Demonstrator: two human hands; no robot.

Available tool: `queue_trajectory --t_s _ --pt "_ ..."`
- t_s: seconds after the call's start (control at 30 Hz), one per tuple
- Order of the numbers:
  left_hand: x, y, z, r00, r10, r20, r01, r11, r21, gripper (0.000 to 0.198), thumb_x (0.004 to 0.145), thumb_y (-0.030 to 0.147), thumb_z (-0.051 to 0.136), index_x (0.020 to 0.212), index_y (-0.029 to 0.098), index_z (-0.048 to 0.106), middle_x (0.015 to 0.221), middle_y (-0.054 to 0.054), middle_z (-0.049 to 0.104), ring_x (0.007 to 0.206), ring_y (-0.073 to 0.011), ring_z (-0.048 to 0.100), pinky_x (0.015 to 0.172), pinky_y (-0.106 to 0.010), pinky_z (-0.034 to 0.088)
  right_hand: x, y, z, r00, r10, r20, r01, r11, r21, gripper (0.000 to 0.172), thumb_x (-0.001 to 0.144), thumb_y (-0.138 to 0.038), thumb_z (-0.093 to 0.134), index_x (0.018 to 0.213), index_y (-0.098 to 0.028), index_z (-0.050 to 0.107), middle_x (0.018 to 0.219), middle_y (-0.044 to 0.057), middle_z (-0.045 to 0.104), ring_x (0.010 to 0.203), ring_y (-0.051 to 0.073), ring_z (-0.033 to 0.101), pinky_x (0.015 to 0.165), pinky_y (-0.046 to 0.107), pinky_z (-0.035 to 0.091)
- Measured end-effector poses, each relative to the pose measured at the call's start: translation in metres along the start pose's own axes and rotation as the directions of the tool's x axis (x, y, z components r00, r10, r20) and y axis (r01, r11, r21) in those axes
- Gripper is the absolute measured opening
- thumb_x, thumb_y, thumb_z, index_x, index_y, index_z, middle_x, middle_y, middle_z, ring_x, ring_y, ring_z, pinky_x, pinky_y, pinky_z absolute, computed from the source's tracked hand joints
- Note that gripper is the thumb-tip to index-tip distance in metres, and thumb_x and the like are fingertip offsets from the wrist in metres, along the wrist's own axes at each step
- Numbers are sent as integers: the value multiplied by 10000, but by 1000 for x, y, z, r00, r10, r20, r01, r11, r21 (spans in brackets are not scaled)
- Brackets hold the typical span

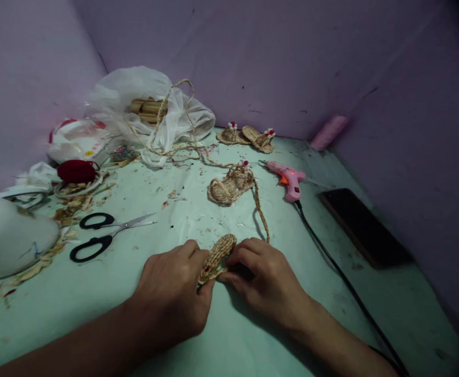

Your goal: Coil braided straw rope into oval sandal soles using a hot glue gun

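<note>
Between my hands, low in the middle of the view, a small woven straw slipper [218, 255] is held tilted above the table. My left hand [174, 288] is closed around its left side. The fingers of my right hand [263, 272] pinch at its near right edge, where a pale strip shows; my fingers hide part of it. Just beyond lies a braided straw piece [231, 186] with red and white beads, and a braided cord runs from it toward my right hand. A pink glue gun [286, 175] with a lit red light rests to the right.
Black-handled scissors [111, 233] lie open at left, near a white rounded object [13, 238] and dark red yarn [77, 171]. A plastic bag [135, 86] and two beaded slippers [258, 139] sit by the wall. A phone [365, 225] and the gun's cable [339, 272] are at right.
</note>
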State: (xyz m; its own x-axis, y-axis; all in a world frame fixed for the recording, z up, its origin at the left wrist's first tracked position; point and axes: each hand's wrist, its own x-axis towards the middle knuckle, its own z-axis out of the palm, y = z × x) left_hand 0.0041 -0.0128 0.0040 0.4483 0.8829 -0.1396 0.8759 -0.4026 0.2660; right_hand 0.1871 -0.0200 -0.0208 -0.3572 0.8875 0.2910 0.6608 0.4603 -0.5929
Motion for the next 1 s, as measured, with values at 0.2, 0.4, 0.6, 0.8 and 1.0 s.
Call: queue_trajectory --t_s 0.2,0.4,0.6,0.8,1.0 --pt "1 6 -3 997 -36 70 37 999 -8 200 781 295 436 857 207 599 856 -46 601 706 -220 602 568 -330 371 -2 3 -4 999 7 37 -7 1000 15 105 761 -188 692 661 -166 668 687 38 635 661 169 572 606 293 418" --pt "6 3 -11 987 -105 120 118 987 -112 173 760 331 499 857 217 586 894 -32 617 790 -240 599 636 -350 382 5 5 -10 986 161 -53 -149 972 185 122 776 -284 661 767 -163 668 729 47 647 663 169 590 600 291 460" --pt "5 -1 -10 986 -113 121 131 979 -156 208 781 374 493 895 239 603 900 -25 626 800 -244 597 667 -364 381 23 14 -12 973 229 0 -229 973 -40 164 830 -249 576 938 -189 684 881 58 671 731 174 619 651 305 457" --pt "6 -8 -6 999 -41 -7 40 984 -172 279 762 275 486 1012 236 605 936 -28 632 784 -221 596 661 -350 404 15 2 -20 936 331 120 -295 923 -248 46 737 -242 672 749 -197 671 722 24 655 641 175 594 550 283 402" --pt "14 -9 -5 996 -60 -61 40 956 -292 220 812 330 466 857 229 656 894 -21 654 806 -196 596 697 -325 417 13 -1 -15 985 170 41 -159 967 -199 149 742 -116 634 864 -195 669 885 44 673 814 213 600 690 343 429"
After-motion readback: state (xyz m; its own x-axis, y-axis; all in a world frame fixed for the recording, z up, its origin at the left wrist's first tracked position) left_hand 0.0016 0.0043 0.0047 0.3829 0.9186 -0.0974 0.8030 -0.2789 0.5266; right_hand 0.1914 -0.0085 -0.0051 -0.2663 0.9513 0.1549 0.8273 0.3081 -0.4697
